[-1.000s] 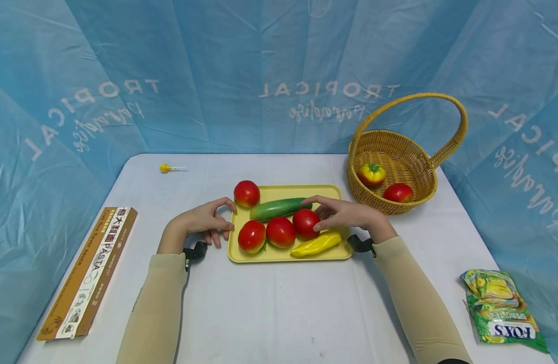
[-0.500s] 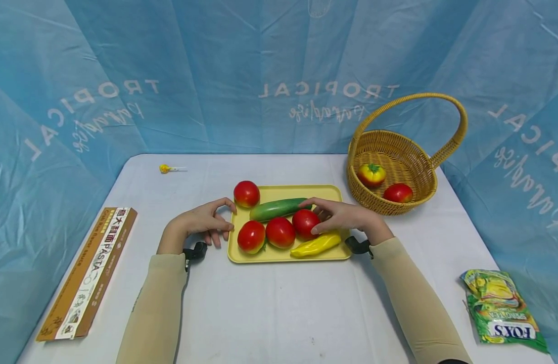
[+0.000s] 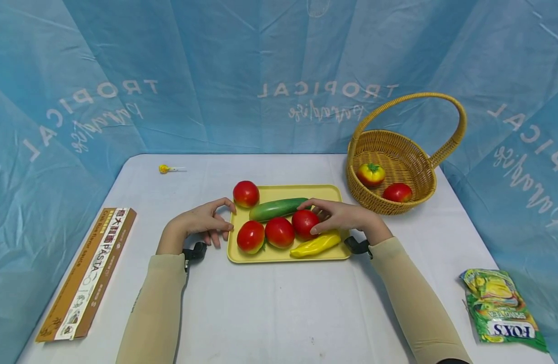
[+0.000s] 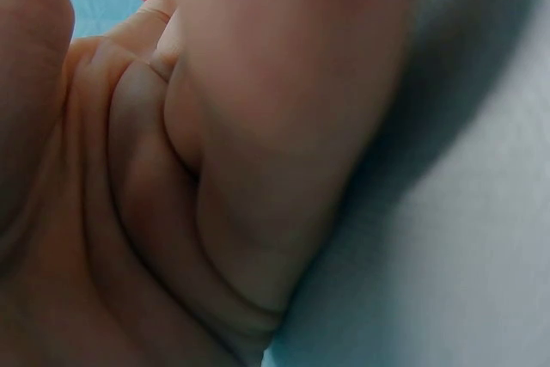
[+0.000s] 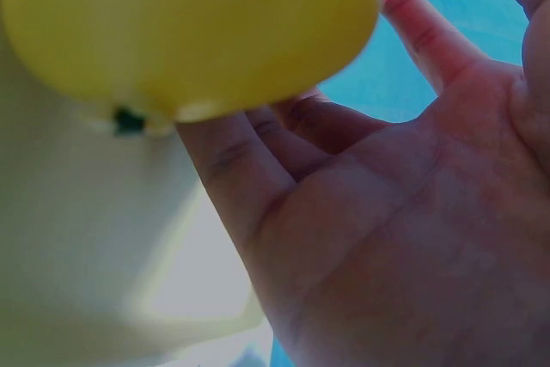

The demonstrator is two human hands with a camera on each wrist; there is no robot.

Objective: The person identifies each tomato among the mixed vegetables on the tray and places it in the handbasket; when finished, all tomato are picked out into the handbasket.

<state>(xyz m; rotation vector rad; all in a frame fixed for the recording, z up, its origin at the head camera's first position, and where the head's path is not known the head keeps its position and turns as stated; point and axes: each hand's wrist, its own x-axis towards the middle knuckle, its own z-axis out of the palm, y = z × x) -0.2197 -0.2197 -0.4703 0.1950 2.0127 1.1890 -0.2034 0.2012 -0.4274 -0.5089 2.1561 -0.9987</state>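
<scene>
A pale yellow tray [image 3: 283, 257] lies mid-table. On it sit a cucumber [image 3: 276, 209], a yellow pepper [image 3: 314, 245] and several red tomatoes, one [image 3: 245, 193] at the far left corner. My right hand [image 3: 347, 217] grips the rightmost tomato [image 3: 304, 222], thumb at its near right side, index finger over the cucumber's end. In the right wrist view, a rounded yellow surface [image 5: 189, 32] with a dark green spot hides some fingertips. Loosely curved, my left hand [image 3: 199, 222] has its thumb and index fingertip at the tray's left rim; its wrist view shows mostly palm and fingers.
A wicker basket [image 3: 431, 194] with two tomatoes stands at the back right. A long pasta box [image 3: 85, 275] lies on the left, a yellow lollipop [image 3: 164, 169] at the back left, a green candy bag [image 3: 504, 308] at the front right. Blue cloth [image 3: 215, 116] hangs behind the table.
My right hand has shifted slightly left, its index fingertip further along over the cucumber's end. My left hand and the things on the tray stay in place.
</scene>
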